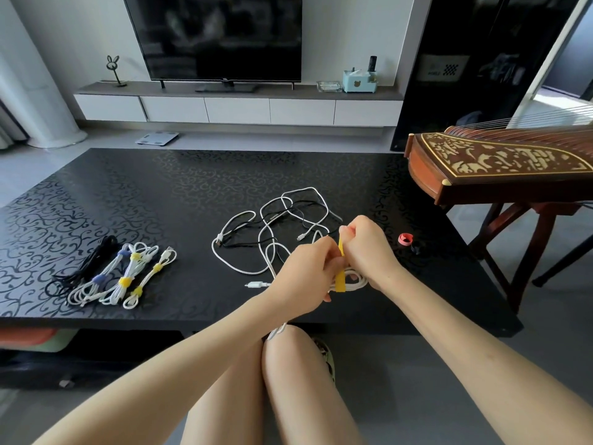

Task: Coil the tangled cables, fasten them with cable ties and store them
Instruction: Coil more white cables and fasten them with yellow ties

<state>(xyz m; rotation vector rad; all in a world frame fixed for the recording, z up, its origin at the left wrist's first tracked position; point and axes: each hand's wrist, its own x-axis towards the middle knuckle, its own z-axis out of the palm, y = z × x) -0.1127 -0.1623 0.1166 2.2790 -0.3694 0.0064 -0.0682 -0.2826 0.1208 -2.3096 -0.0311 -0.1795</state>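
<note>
From the head view, both hands work close together over the front edge of the desk, toward its right corner. The left grip is closed round a coiled white cable, fingers curled in; the right grip pinches the upper end of a yellow cable tie, which runs down across the coil between the two hands. Whether the tie has gone right round yet I cannot tell, as the fingers hide it.

Watching this, I'd worry first about the coil. It looks springy, and if either hand loosens before the tie is fastened on itself, the loops would likely fan out and need winding again. A loose strand hangs off the front edge by the knees. If that belongs to this coil, it would be left out of the bundle, or could snag on a leg.

The tangled cables lie just behind the hands, mid-desk. A loop of them caught under the tie would bind two cables together.

The tied bundles sit well apart, near the front left corner. A red tie and a black tie rest close to the right edge, where a stray elbow might knock them to the floor.
</note>
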